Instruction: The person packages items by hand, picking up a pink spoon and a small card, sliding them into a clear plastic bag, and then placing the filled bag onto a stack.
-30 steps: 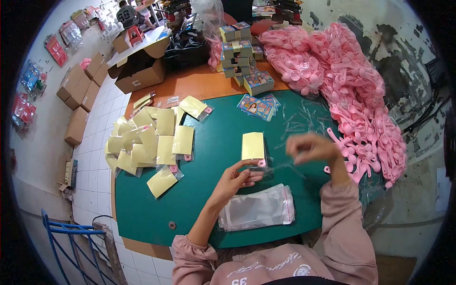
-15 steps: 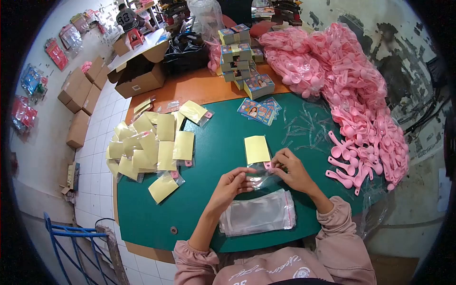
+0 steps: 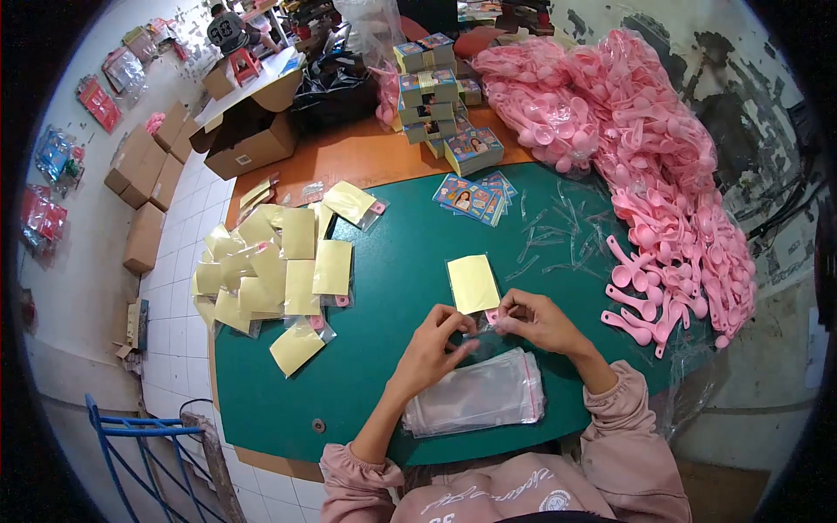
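Note:
A clear plastic bag [image 3: 489, 334] holding a pale yellow card [image 3: 473, 283] and a pink measuring spoon [image 3: 493, 315] lies in front of me, its mouth toward my body. My left hand [image 3: 433, 347] has its curled fingers and thumb around the left side of the bag's loose end. With a pinch of thumb and fingers, my right hand [image 3: 540, 324] grips the right side beside the spoon handle. Just below both hands rests a stack of flat clear bags [image 3: 475, 397].
Filled bags with yellow cards [image 3: 299, 283] are heaped at left. Pink spoons [image 3: 649, 296] pile up at right below large bags of spoons [image 3: 645, 113]. Printed cards [image 3: 475, 199], bundled card stacks [image 3: 427, 91] and plastic strips [image 3: 567, 231] lie farther back. A person [image 3: 228, 30] sits beyond.
My left hand has shifted slightly right and up, its thumb and fingers nearer my right hand. The bag's loose end looks more gathered. My view has tilted slightly.

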Motion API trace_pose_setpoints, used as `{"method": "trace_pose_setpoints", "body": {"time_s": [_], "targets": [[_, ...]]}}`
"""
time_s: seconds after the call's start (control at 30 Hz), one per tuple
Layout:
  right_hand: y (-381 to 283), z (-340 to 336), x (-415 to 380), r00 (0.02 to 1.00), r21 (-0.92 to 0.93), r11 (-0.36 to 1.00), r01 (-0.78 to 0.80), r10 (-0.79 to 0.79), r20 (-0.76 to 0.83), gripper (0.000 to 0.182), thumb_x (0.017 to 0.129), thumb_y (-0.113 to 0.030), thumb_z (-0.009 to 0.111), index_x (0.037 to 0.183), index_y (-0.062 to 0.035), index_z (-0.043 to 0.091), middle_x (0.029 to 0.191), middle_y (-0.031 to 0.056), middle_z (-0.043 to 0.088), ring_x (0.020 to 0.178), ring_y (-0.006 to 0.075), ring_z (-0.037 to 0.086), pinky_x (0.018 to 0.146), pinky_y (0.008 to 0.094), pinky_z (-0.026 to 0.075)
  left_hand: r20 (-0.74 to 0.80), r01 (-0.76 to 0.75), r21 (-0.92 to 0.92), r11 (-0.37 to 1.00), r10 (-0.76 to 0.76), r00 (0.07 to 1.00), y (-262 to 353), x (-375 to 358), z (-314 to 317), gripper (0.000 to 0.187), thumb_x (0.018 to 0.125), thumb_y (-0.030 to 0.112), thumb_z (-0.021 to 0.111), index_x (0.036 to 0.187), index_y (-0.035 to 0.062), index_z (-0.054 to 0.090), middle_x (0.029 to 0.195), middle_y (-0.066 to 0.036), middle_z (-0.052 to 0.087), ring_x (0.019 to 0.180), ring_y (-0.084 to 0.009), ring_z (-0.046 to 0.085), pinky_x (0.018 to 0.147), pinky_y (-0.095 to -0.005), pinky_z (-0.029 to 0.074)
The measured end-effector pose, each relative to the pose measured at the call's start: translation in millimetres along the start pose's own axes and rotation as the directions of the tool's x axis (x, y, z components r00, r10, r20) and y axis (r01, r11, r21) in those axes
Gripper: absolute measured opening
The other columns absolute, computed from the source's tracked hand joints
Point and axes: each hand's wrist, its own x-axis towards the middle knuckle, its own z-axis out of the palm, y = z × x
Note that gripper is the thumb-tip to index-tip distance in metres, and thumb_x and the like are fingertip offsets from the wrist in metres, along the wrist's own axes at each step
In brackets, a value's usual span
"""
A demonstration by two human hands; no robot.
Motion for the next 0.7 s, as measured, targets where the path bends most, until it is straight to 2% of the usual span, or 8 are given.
{"method": "trace_pose_setpoints", "body": {"time_s": [0.2, 0.27, 0.3, 0.37, 0.4, 0.47, 0.6, 0.7], "targets": [[0, 2, 1, 0.998, 0.067, 0.996, -0.054, 0.053, 0.018, 0.008, 0.084, -0.007, 0.055, 0.087, -0.0005, 0.05, 0.081, 0.0042, 0.057, 0.076, 0.0106, 0.058, 0.069, 0.0229, 0.047, -0.133, 0.116, -0.162, 0.98, -0.138, 0.981, -12, 0, 7, 0.017, 0.075, 0.01, 0.066, 0.084, 0.0004, 0.057, 0.084, -0.007, 0.054, 0.073, -0.0154, 0.058, 0.06, -0.0272, 0.051], [-2, 7, 1, 0.991, 0.098, 0.992, -0.085, 0.094, -0.093, 0.01, 0.085, -0.008, 0.054, 0.086, 0.0012, 0.05, 0.082, 0.006, 0.058, 0.073, 0.0116, 0.059, 0.064, 0.0235, 0.05, -0.146, 0.2, -0.153, 0.968, -0.222, 0.964, -16, -1, 10, 0.016, 0.075, 0.011, 0.067, 0.082, -0.0006, 0.057, 0.08, -0.005, 0.056, 0.071, -0.0108, 0.057, 0.059, -0.0243, 0.05], [0, 9, 1, 0.991, 0.098, 0.991, -0.086, 0.095, -0.093, 0.01, 0.085, -0.008, 0.054, 0.086, 0.0012, 0.05, 0.082, 0.006, 0.058, 0.073, 0.0116, 0.059, 0.064, 0.0235, 0.05, -0.146, 0.201, -0.153, 0.968, -0.223, 0.964, -14, -1, 9, 0.016, 0.075, 0.011, 0.067, 0.082, -0.0006, 0.057, 0.08, -0.005, 0.056, 0.071, -0.0108, 0.057, 0.059, -0.0243, 0.05], [4, 12, 3, 0.97, 0.122, 0.988, -0.09, 0.115, -0.215, 0.01, 0.085, -0.006, 0.053, 0.086, 0.0021, 0.047, 0.078, 0.0081, 0.058, 0.065, 0.0125, 0.06, 0.057, 0.0234, 0.051, -0.057, 0.373, -0.246, 0.895, -0.398, 0.916, -11, 0, 7, 0.016, 0.076, 0.008, 0.066, 0.087, 0.0012, 0.056, 0.082, -0.001, 0.054, 0.078, -0.0085, 0.053, 0.063, -0.0216, 0.048], [3, 14, 3, 0.97, 0.122, 0.988, -0.09, 0.115, -0.215, 0.01, 0.085, -0.006, 0.053, 0.086, 0.0021, 0.047, 0.078, 0.0081, 0.058, 0.065, 0.0125, 0.06, 0.057, 0.0234, 0.051, -0.056, 0.373, -0.246, 0.895, -0.397, 0.916, -11, 0, 8, 0.016, 0.076, 0.008, 0.066, 0.087, 0.0012, 0.056, 0.082, -0.001, 0.054, 0.078, -0.0085, 0.053, 0.063, -0.0216, 0.048], [2, 17, 3, 0.948, 0.099, 0.991, -0.089, 0.115, -0.296, 0.01, 0.084, -0.003, 0.053, 0.086, 0.0012, 0.043, 0.073, 0.0084, 0.058, 0.06, 0.0125, 0.06, 0.052, 0.0226, 0.05, -0.08, 0.324, -0.48, 0.815, -0.409, 0.909, -11, 0, 10, 0.018, 0.078, 0.008, 0.064, 0.089, 0.0037, 0.052, 0.081, 0.0, 0.053, 0.076, -0.0074, 0.052, 0.06, -0.0208, 0.045], [3, 22, 3, 0.933, 0.072, 0.996, -0.05, 0.073, -0.354, 0.014, 0.082, -0.004, 0.055, 0.085, 0.0009, 0.042, 0.068, 0.0092, 0.058, 0.057, 0.0131, 0.061, 0.048, 0.024, 0.05, -0.126, 0.282, -0.533, 0.798, -0.404, 0.906, -17, 1, 10, 0.017, 0.08, 0.007, 0.062, 0.089, 0.0037, 0.048, 0.079, -0.003, 0.055, 0.072, -0.0069, 0.053, 0.059, -0.0201, 0.044], [6, 22, 4, 0.94, 0.031, 0.999, -0.031, 0.039, -0.339, 0.015, 0.082, -0.004, 0.055, 0.083, 0.0005, 0.041, 0.069, 0.0097, 0.058, 0.058, 0.013, 0.061, 0.047, 0.024, 0.05, -0.076, 0.272, -0.562, 0.781, -0.376, 0.924, -21, 0, 9, 0.014, 0.081, 0.007, 0.06, 0.084, 0.0043, 0.047, 0.078, -0.001, 0.053, 0.074, -0.0059, 0.052, 0.063, -0.019, 0.043]]}}
